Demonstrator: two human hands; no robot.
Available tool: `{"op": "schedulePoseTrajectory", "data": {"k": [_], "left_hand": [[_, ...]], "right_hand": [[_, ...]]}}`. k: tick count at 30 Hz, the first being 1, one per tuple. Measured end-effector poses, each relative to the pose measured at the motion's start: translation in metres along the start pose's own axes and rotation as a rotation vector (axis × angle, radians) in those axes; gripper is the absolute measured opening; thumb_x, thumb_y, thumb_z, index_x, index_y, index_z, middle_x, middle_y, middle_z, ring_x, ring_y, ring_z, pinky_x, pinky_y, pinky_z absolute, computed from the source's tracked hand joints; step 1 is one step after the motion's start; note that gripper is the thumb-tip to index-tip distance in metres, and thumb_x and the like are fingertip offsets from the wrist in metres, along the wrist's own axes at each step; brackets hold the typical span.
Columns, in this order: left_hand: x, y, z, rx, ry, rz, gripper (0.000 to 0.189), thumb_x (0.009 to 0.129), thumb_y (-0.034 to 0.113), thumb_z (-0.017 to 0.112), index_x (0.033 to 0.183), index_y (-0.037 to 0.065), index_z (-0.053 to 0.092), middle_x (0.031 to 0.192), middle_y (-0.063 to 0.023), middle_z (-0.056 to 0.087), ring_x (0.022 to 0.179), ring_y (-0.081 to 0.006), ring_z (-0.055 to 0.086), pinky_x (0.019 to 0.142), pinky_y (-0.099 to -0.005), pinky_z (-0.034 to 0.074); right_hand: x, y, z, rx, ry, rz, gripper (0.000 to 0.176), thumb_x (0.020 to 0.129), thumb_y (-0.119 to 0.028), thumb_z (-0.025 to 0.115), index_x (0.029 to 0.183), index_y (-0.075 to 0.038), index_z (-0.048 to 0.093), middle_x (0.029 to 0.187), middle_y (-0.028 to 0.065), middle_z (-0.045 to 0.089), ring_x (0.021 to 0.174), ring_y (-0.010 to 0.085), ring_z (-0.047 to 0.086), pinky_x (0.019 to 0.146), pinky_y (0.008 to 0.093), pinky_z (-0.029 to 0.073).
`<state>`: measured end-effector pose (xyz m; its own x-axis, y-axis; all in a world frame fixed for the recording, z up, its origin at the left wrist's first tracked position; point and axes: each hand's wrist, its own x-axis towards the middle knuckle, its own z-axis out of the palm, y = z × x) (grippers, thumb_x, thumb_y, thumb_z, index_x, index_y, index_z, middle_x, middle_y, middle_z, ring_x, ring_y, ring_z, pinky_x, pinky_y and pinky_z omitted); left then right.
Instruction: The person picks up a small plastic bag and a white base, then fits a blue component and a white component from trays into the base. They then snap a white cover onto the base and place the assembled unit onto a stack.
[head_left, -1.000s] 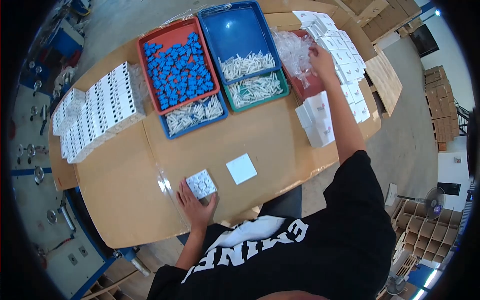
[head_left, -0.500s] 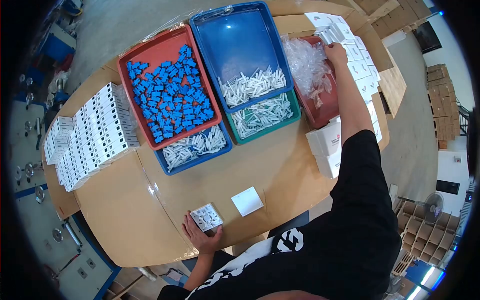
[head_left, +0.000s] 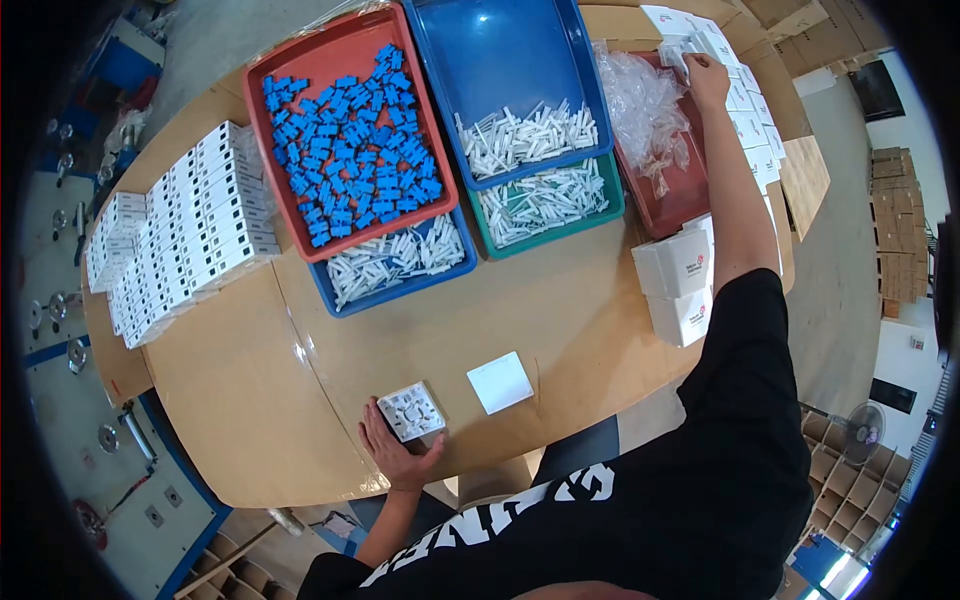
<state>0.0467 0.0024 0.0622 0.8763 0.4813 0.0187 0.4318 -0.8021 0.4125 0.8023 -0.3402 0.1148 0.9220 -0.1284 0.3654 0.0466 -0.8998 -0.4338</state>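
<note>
A white square electrical housing (head_left: 412, 411) with its inner parts exposed lies on the cardboard-covered table near me. My left hand (head_left: 398, 455) is at its near left corner, fingers stretched along the left edge and thumb spread to the right. To the right of the housing lies a flat white square cover plate (head_left: 500, 383). At the back right, my right hand (head_left: 709, 80) reaches over the red tray (head_left: 676, 206). Its fingers are closed at a whitish piece of clear plastic (head_left: 674, 50); the exact grip is partly hidden. Crumpled clear plastic bags (head_left: 640, 110) fill much of that tray.
A red tray of blue connectors (head_left: 350, 150) stands at the back left, beside blue (head_left: 510, 60) and green (head_left: 555, 228) trays with white sticks. White housings (head_left: 190, 235) are stacked at left. White boxes (head_left: 675, 268) line the right side.
My right hand has moved slightly up and right, with whitish plastic now beside its fingers. My left thumb has opened away from the housing. The whole view has shifted slightly.
</note>
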Motion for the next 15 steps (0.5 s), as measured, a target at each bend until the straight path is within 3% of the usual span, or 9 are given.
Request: {"op": "schedulePoseTrajectory", "data": {"k": [3,8,12,13,15], "left_hand": [[-0.002,0.0,-0.006,-0.053,-0.003,-0.011,0.114,0.074,0.061,0.074,0.153,-0.005,0.025,0.156,-0.0247,0.035,0.145,-0.0388,0.035,0.119,-0.0545,0.021],[-0.012,-0.003,-0.008,-0.115,0.084,0.028,0.115,0.071,0.047,0.08,0.154,-0.004,0.02,0.158,-0.0259,0.029,0.147,-0.0395,0.03,0.12,-0.0534,0.021],[-0.022,-0.009,-0.008,-0.322,0.256,0.019,0.103,0.077,0.032,0.081,0.154,-0.004,0.021,0.155,-0.0286,0.03,0.144,-0.045,0.029,0.119,-0.0507,0.025],[-0.027,-0.016,-0.002,-0.389,0.326,0.04,0.097,0.078,0.029,0.08,0.152,-0.004,0.026,0.152,-0.0276,0.033,0.142,-0.0443,0.032,0.118,-0.0498,0.027],[-0.032,-0.017,-0.007,-0.536,0.432,0.089,0.081,0.082,0.023,0.077,0.147,-0.003,0.036,0.145,-0.0247,0.04,0.136,-0.04,0.04,0.113,-0.047,0.034]], "right_hand": [[-0.021,-0.025,-0.048,0.323,-0.061,0.021,0.031,0.087,-0.031,0.072,0.101,-0.005,0.078,0.09,0.0051,0.077,0.071,0.0102,0.067,0.069,0.026,0.053],[-0.111,-0.086,-0.142,0.504,-0.143,-0.162,0.025,0.094,-0.022,0.067,0.103,0.0,0.075,0.088,0.0043,0.075,0.064,0.0081,0.058,0.062,0.0242,0.048],[-0.276,-0.148,-0.223,0.716,-0.419,-0.217,0.017,0.095,-0.018,0.068,0.101,-0.004,0.075,0.084,0.0012,0.073,0.062,0.0054,0.056,0.056,0.0219,0.046],[-0.321,-0.163,-0.243,0.745,-0.502,-0.113,0.016,0.094,-0.014,0.068,0.101,0.0,0.073,0.08,0.0013,0.073,0.058,0.0042,0.054,0.053,0.0219,0.044],[-0.399,-0.165,-0.254,0.784,-0.577,-0.257,0.016,0.094,-0.014,0.068,0.101,0.001,0.073,0.079,0.0013,0.071,0.058,0.0036,0.054,0.052,0.0213,0.043]]}}
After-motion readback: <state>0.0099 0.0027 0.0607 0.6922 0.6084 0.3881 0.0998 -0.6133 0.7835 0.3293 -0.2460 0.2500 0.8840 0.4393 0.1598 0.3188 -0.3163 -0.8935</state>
